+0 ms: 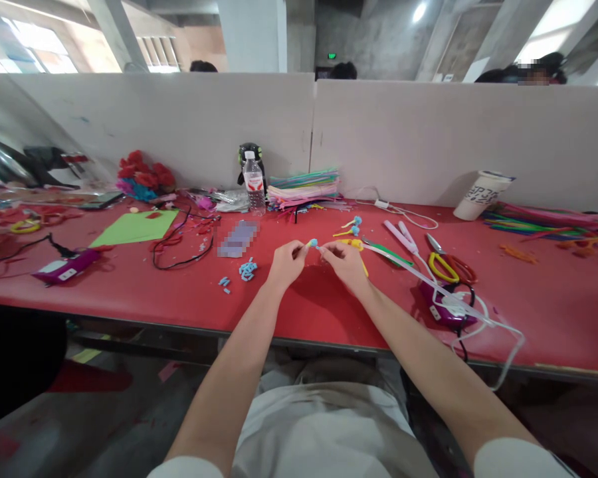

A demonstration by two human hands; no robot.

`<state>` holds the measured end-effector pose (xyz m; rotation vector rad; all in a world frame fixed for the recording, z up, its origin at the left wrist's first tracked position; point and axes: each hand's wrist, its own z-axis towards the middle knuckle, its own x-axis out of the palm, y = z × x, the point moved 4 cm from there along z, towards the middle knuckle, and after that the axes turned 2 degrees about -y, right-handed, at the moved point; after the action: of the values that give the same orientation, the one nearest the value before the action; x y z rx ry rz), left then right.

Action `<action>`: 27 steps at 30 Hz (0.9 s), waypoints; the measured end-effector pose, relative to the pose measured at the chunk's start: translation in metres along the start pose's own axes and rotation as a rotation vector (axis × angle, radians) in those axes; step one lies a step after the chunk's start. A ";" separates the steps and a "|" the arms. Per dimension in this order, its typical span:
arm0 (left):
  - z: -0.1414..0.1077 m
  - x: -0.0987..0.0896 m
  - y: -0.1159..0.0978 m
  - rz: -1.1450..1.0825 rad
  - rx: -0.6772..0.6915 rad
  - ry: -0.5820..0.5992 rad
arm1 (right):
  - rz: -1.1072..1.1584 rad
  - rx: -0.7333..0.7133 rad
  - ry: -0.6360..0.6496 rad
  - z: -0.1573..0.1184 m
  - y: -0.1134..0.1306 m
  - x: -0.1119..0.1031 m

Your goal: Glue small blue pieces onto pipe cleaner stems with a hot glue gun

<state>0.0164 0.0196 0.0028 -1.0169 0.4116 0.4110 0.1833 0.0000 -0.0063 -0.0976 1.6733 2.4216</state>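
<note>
Over the middle of the red table, my left hand point(288, 263) is closed with its fingertips pinched on a small blue flower-like piece point(313, 243). My right hand point(345, 260) is closed just to the right, its fingertips at the other side of that piece; what they pinch is too small to name. Small blue pieces point(248, 269) lie in a pile left of my left hand. Two blue pieces with yellow stems point(355, 230) rest beyond my right hand. A green strip point(393, 255) lies to the right.
A plastic bottle point(254, 184) and a bundle of pipe cleaners point(306, 186) stand near the white divider point(189, 126). Scissors point(443, 265), a pink straightener-like tool point(401, 237) with its cord, a purple power strip point(443, 309) and a white cup point(482, 194) are at right.
</note>
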 end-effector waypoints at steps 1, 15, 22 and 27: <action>0.000 0.000 0.000 0.001 0.002 -0.001 | -0.005 -0.008 0.000 0.000 0.000 0.000; 0.000 0.004 0.001 0.041 0.025 0.024 | -0.063 -0.055 -0.006 0.000 0.005 -0.001; 0.000 0.005 0.001 0.056 0.024 0.047 | -0.144 -0.076 0.029 0.000 0.009 0.000; 0.000 0.005 0.002 0.066 0.031 0.056 | -0.183 -0.105 0.017 0.001 0.007 -0.001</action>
<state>0.0194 0.0210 -0.0017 -0.9885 0.5018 0.4343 0.1828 -0.0020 0.0008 -0.2754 1.4729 2.3754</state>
